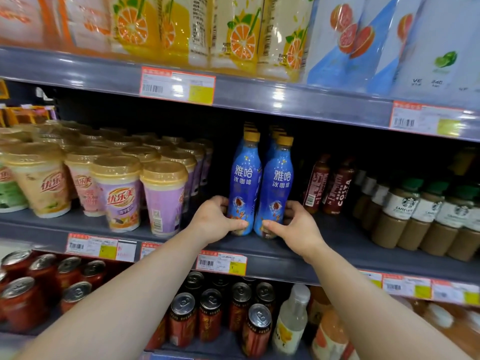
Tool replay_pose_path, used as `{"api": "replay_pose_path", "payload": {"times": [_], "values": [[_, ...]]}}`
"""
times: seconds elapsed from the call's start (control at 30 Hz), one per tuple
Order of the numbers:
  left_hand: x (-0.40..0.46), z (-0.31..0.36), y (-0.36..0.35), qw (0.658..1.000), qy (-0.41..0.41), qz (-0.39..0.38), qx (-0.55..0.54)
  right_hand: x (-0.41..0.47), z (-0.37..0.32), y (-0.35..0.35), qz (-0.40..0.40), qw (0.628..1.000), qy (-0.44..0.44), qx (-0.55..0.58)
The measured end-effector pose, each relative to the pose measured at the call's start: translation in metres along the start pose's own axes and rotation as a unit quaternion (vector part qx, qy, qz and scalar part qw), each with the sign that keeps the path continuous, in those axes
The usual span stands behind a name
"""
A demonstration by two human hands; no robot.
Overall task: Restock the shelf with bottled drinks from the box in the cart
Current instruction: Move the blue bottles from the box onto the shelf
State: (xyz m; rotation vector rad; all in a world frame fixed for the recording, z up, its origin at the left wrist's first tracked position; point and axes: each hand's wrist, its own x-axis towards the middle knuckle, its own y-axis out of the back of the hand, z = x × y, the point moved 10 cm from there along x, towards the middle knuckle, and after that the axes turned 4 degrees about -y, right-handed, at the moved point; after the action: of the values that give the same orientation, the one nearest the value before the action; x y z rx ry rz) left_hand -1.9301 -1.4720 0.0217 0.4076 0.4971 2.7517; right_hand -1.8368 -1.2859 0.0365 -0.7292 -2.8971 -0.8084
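— How many blue bottles at the front of the middle shelf [337,245]?

— Two, upright and touching; the left hand [213,220] curls round the left blue bottle [244,183], the right hand [296,224] round the right blue bottle [276,188], both low down.

— Behind them?

— More yellow caps [250,129] in two rows; the count is hidden. Beside them, milk-tea cups [117,190] and coffee bottles [405,216], some cut off — no box or cart in view.

Dark open gaps flank the blue bottles [259,188], hemmed by milk-tea cups [163,196] on the left, red coffee bottles [327,188] on the right, and the upper shelf [298,100] overhead.
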Motion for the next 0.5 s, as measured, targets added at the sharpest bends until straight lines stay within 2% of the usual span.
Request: {"api": "replay_pose_path", "payload": {"times": [0.27, 0.33, 0.43, 0.5], "values": [[-0.012, 0.006, 0.004, 0.998, 0.022, 0.026, 0.048, -0.011, -0.006, 0.001, -0.003, 0.999, -0.001, -0.034], [-0.025, 0.016, 0.010, 0.994, 0.015, 0.064, 0.092, -0.023, -0.010, 0.010, 0.006, 0.999, 0.008, -0.053], [-0.058, 0.049, 0.019, 0.967, -0.033, 0.169, 0.185, -0.048, -0.012, 0.033, 0.020, 0.993, 0.028, -0.116], [-0.083, 0.076, 0.001, 0.955, -0.073, 0.189, 0.217, -0.068, -0.006, 0.058, 0.034, 0.986, 0.040, -0.160]]}}
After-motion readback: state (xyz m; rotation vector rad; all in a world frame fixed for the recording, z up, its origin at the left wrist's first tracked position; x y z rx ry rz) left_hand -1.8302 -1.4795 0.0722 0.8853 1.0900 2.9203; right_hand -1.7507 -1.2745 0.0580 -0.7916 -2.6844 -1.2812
